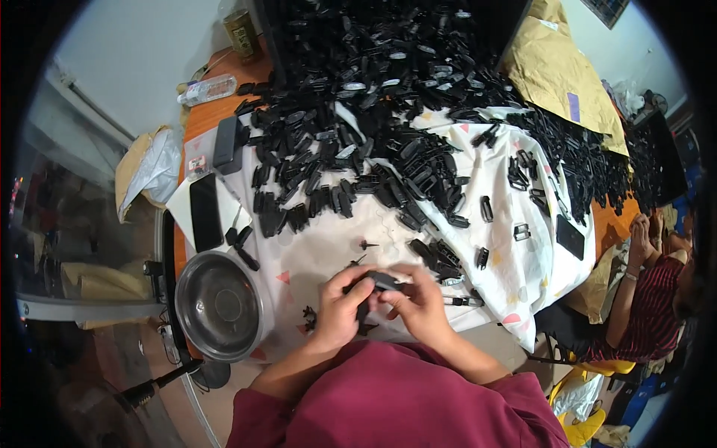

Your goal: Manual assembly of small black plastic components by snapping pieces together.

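Close to the table's near edge, my left hand [340,308] and my right hand [423,300] are closed on a small black plastic part [384,281] between them. Fingers cover much of it, so its exact kind does not show. Below my left hand more dark material hangs, partly hidden. Just beyond my hands a small black piece [366,245] lies on the white patterned cloth [314,261]. To the right of it is a cluster of black clip-like parts [441,257]. Some small dark bits [309,317] lie left of my left hand.
A large heap of black parts [388,89] spreads over the far side. At left stand a metal bowl [254,328], a dark phone [205,213] and a plastic bottle [209,90]. Another phone [570,237] lies at right, near a seated person in a striped top [646,313].
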Motion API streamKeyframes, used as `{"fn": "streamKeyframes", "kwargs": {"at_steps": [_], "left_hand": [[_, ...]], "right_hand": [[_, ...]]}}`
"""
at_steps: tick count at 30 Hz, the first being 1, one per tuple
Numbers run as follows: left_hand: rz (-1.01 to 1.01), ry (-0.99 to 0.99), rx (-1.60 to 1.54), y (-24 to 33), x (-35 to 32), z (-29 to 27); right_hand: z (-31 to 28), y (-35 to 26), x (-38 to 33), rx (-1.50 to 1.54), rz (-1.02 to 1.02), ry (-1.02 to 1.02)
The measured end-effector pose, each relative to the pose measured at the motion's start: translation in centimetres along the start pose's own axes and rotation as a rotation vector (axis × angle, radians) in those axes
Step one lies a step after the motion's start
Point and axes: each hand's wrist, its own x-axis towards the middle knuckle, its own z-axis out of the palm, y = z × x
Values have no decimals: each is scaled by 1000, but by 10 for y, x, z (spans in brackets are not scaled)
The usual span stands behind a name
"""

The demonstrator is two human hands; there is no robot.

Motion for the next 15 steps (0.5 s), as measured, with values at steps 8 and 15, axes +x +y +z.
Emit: {"fn": "streamKeyframes", "kwargs": {"at_steps": [8,15], "left_hand": [[390,553,911,49,-52,-81],[595,675,1943,65,-45,-125]], "right_hand": [[-22,18,-16,-629,-340,-101],[-92,34,-39,-1282,-280,167]]}}
